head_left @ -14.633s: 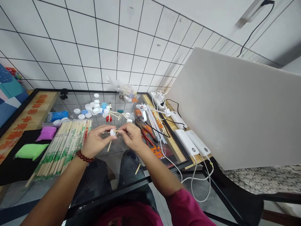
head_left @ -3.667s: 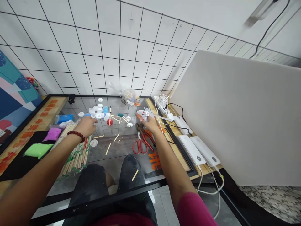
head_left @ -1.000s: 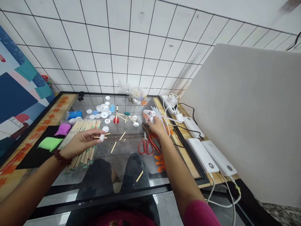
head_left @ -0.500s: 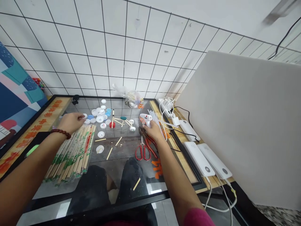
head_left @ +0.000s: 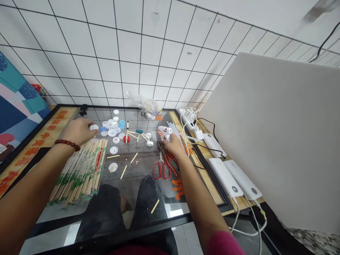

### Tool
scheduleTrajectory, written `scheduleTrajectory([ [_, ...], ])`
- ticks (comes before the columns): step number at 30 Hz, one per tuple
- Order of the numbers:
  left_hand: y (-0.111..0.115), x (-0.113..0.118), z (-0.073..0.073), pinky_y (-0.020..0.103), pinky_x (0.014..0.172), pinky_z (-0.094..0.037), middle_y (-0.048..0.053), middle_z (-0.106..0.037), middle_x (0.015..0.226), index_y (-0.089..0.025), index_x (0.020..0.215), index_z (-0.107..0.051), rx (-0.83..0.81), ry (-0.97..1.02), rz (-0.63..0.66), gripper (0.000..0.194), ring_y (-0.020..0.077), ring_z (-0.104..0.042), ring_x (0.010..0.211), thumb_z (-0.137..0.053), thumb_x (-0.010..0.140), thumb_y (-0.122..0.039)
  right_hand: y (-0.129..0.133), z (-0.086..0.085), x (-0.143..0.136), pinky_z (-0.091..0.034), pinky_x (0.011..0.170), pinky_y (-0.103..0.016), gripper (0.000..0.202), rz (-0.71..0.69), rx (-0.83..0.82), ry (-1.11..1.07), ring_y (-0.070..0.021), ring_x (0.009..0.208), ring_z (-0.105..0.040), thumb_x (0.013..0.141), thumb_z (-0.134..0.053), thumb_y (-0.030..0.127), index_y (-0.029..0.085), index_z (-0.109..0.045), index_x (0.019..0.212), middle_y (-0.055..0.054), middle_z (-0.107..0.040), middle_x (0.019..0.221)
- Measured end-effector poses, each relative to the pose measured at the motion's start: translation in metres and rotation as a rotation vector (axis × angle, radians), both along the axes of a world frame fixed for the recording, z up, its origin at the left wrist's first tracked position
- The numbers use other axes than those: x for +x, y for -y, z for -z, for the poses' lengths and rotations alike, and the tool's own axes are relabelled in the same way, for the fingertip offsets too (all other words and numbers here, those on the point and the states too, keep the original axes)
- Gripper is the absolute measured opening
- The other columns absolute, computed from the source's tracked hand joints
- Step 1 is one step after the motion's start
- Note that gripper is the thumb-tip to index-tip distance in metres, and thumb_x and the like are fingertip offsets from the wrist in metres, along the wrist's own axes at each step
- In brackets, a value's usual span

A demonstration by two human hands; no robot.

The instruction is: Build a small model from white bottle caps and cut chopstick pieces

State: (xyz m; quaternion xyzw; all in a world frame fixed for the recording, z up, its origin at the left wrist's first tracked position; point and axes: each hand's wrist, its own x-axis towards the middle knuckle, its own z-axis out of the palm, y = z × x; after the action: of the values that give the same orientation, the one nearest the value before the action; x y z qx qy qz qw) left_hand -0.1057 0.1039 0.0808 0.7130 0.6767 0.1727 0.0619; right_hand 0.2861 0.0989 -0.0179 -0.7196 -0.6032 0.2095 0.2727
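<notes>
My left hand [head_left: 81, 130] is at the left of the glass table, its fingertips closed at the edge of a white bottle cap [head_left: 94, 127]. More white and blue caps [head_left: 112, 132] lie just to its right. In my right hand [head_left: 172, 142] is a white glue gun [head_left: 165, 130], held by its handle. Between the hands stands a small stick frame [head_left: 135, 135] with a red cap [head_left: 126, 139], a green cap [head_left: 139, 131] and white caps on it. Wrapped chopsticks [head_left: 82, 170] lie below my left hand.
Red-handled scissors [head_left: 162, 170] and pliers [head_left: 171, 161] lie below my right hand. Glue sticks [head_left: 175, 131], cables and white power banks [head_left: 225, 177] are at the right. A plastic bag [head_left: 150, 108] sits at the back. Cut stick pieces [head_left: 123, 172] are scattered near the middle.
My left hand has shifted slightly, and the white cap at its fingertips shows more fully. My right hand stays on the glue gun. The camera view has tilted a little.
</notes>
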Motion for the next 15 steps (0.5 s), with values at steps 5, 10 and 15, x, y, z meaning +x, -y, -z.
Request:
scheduleTrajectory([
  [5,0.068,0.049,-0.002,0.038,0.091,-0.054,0.008,-0.073,0.103,-0.018,0.111,-0.072,-0.306,1.325,0.154,0.05,0.0215,-0.066,0.091,-0.083,0.069,-0.044,-0.004,-0.003,-0.003,-0.047,0.099,-0.038,0.035,-0.01,0.065,-0.185,-0.0246,0.11,-0.066,0.087,-0.062,0.029,0.015,-0.064,0.12,-0.012,-0.071,0.118],
  [10,0.093,0.081,0.025,0.031,0.083,-0.057,0.007,-0.071,0.101,-0.021,0.107,-0.075,-0.455,1.743,0.236,0.034,0.0169,-0.064,0.086,-0.08,0.076,-0.033,0.016,-0.025,-0.012,-0.047,0.103,-0.038,0.034,-0.059,0.199,-0.312,-0.0232,0.114,-0.065,0.09,-0.059,0.035,0.017,-0.067,0.118,-0.009,-0.071,0.121],
  [15,0.089,0.075,0.047,0.03,0.082,-0.056,0.007,-0.069,0.115,-0.024,0.112,-0.075,-0.398,1.803,0.225,0.03,0.0171,-0.062,0.091,-0.073,0.083,-0.031,0.069,-0.045,-0.041,-0.052,0.096,-0.039,0.034,-0.358,0.287,-0.579,-0.0229,0.102,-0.068,0.09,-0.062,0.046,0.02,-0.07,0.11,-0.006,-0.074,0.108],
])
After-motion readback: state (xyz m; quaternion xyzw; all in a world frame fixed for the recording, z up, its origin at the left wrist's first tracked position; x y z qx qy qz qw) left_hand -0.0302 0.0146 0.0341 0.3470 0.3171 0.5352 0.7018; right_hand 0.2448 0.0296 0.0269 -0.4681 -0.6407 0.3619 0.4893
